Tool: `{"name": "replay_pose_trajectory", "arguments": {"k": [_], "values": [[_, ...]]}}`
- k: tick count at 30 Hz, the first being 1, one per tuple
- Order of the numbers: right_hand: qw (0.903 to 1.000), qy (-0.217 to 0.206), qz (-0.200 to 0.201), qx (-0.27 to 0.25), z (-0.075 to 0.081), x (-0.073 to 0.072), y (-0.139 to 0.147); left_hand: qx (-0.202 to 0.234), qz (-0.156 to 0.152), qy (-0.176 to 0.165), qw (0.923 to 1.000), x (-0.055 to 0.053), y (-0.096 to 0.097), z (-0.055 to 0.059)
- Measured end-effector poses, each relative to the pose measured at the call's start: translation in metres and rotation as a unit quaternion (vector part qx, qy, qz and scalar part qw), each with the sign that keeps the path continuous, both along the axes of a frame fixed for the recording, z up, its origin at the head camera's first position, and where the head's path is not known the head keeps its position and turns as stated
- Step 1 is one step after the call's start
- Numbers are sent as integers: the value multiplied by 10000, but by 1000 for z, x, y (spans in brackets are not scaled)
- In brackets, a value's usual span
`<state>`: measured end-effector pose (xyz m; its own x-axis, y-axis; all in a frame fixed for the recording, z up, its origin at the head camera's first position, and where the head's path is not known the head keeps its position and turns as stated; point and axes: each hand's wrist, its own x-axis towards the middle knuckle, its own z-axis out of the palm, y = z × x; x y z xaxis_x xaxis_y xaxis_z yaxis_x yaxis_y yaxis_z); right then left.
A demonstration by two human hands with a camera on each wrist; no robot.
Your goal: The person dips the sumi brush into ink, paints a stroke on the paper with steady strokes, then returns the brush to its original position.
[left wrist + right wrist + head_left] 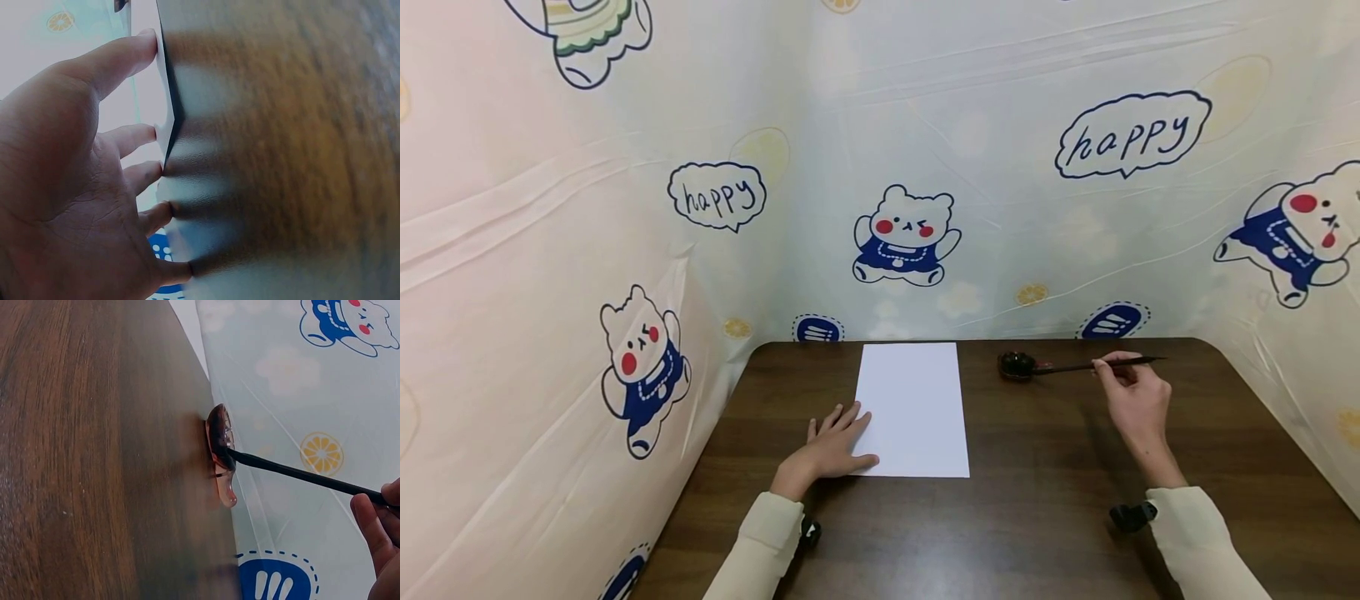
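Pale sleeves [1202, 533] reach in over the near side of the desk [1000, 542], a black wrist device [1132, 517] at each cuff. Now to my left hand [827, 446]: fingers spread wide by the near-left corner of the white paper [913, 408], thumb and index on the sheet, ring and little fingertips down on the bare wood to its left. That sheet lies left of the desk's middle, its top end right up at the far edge. Across to the right, and my right hand [1138, 404] is up near the far-right corner, thumb and fingers pinching a slim black stick [1067, 367]; one end pokes out past my fingers to a point, the other reaches left to a dark, glossy little dish [1017, 367] near the far edge. Closer in, at the wrist, the dish looks reddish and see-through, and the stick's end meets it; whether it dips inside, I cannot tell. Behind it all hangs a pale curtain [1000, 208] printed with bears.
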<state>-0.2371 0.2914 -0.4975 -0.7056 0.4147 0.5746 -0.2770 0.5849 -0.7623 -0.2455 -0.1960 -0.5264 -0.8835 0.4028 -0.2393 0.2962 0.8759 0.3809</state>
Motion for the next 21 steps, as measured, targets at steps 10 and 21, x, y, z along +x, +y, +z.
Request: {"name": "replay_pose_trajectory", "arguments": {"k": [10, 21], "values": [[9999, 138, 13, 75, 2, 1, 1, 352, -82, 60, 9993, -2, -5, -7], [9998, 190, 19, 18, 1, 3, 3, -59, 55, 61, 9999, -2, -1, -6]]}}
